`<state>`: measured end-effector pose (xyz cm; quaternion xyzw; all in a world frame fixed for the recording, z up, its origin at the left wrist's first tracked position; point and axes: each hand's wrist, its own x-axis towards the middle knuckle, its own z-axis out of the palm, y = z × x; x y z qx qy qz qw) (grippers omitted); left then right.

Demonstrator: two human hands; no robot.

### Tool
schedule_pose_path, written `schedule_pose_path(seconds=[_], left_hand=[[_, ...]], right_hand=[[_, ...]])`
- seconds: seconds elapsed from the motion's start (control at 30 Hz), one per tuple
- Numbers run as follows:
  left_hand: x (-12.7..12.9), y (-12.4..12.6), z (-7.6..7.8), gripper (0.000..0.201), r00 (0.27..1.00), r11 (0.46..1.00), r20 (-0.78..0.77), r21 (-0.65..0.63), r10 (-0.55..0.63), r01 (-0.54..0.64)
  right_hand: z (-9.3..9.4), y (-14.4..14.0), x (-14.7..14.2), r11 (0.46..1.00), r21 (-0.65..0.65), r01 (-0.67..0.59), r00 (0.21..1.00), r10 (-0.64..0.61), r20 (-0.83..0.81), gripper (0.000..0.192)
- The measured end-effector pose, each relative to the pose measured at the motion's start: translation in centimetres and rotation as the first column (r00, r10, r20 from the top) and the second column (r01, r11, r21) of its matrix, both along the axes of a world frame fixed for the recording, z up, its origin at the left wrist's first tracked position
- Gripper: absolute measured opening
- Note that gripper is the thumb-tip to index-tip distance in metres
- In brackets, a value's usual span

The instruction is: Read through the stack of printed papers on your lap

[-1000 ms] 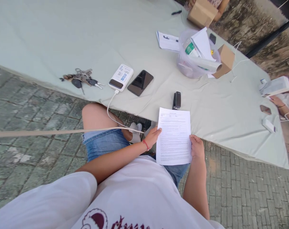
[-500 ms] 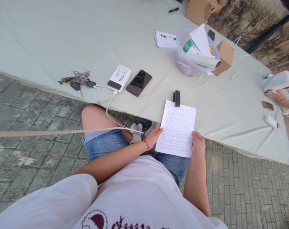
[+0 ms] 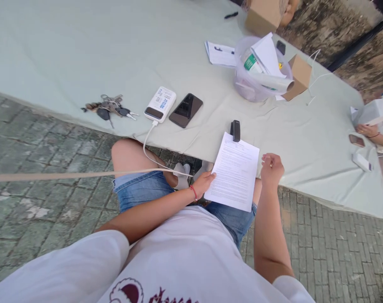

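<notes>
Clock centre: middle of the printed document (image 3: pixel 231 174), 12 at top of view.
Left hand (image 3: pixel 204 182): 9 o'clock; closed on the document's left edge, thumb on top; red bracelet at wrist.
Right hand (image 3: pixel 272 168): 3 o'clock; half open, fingers loosely bent, just beside the right edge, apart from it; nothing seen in its grasp.
Document: upper part over the table edge, lower part over the lap, text side up, slightly tilted.
Stapler (image 3: pixel 236 131): 12, black; near end overlaps the document's top edge. Cannot tell whether paper sits in its mouth.
Smartphone (image 3: pixel 186 110): between 10 and 11, dark screen up.
Power bank (image 3: pixel 160 104): 10, just beside the phone, white cable (image 3: pixel 148 134) plugged in.
Keys (image 3: pixel 111 108): 10, farther out, bunched near the cloth's edge.
Plastic tub (image 3: pixel 251 90): near 1, papers inside.
Co-worker's hand (image 3: pixel 364 129): between 2 and 3, at a white box (image 3: pixel 374 112).
</notes>
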<state>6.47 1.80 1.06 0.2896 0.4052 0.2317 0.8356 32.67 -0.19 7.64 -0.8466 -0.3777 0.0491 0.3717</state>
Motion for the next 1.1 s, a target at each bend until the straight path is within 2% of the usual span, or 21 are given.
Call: schedule_pose_path(seconds=[0.1, 0.17, 0.27, 0.33, 0.4, 0.47, 0.6, 0.83, 0.97, 1.1], left_hand=[[0.2, 0.0, 0.1, 0.047, 1.000, 0.999, -0.001, -0.037, 0.022, -0.022], [0.4, -0.2, 0.1, 0.043, 1.000, 0.998, 0.002, -0.052, 0.031, -0.031], [0.8, -0.3, 0.3, 0.039, 0.999, 0.997, 0.023, -0.071, 0.029, -0.028], [0.9, -0.4, 0.4, 0.038, 0.999, 0.996, 0.029, -0.083, 0.028, -0.026], [0.9, -0.4, 0.6, 0.037, 0.999, 0.996, 0.031, -0.087, 0.030, -0.028], [0.7, -0.4, 0.8, 0.036, 0.999, 0.996, 0.036, -0.083, 0.029, -0.026], [0.2, -0.6, 0.5, 0.041, 0.999, 0.996, 0.039, -0.085, 0.018, -0.015], [-1.0, -1.8, -0.4, 0.052, 0.997, 0.996, 0.074, -0.082, -0.012, 0.018], [-1.2, -1.9, -0.4, 0.053, 0.996, 0.996, 0.086, -0.087, -0.003, 0.010], [-1.3, -1.7, -0.4, 0.055, 0.995, 0.993, 0.101, -0.115, -0.002, 0.014]], right_hand=[[0.9, 5.8, -0.3, 0.976, 0.035, -0.214, 0.974, 0.211, 0.078, 0.040], [0.9, 9.9, -0.7, 0.931, 0.005, -0.366, 0.922, 0.362, 0.138, 0.048], [-0.3, 15.6, -1.3, 0.804, -0.148, -0.575, 0.775, 0.594, 0.217, 0.059], [-1.7, 18.4, -1.7, 0.709, -0.271, -0.651, 0.686, 0.702, 0.190, 0.061], [-3.4, 20.1, -1.9, 0.653, -0.372, -0.660, 0.670, 0.735, 0.104, 0.057], [-4.9, 20.7, -2.1, 0.665, -0.412, -0.623, 0.718, 0.695, 0.035, 0.050], [-6.3, 20.3, -2.3, 0.750, -0.365, -0.551, 0.807, 0.591, -0.004, 0.046], [-4.8, 19.0, -4.2, 0.751, -0.477, -0.457, 0.847, 0.532, 0.025, 0.055], [-3.9, 17.9, -5.6, 0.727, -0.512, -0.457, 0.812, 0.576, 0.092, 0.057], [-3.7, 17.2, -6.2, 0.733, -0.507, -0.454, 0.795, 0.590, 0.140, 0.051]])
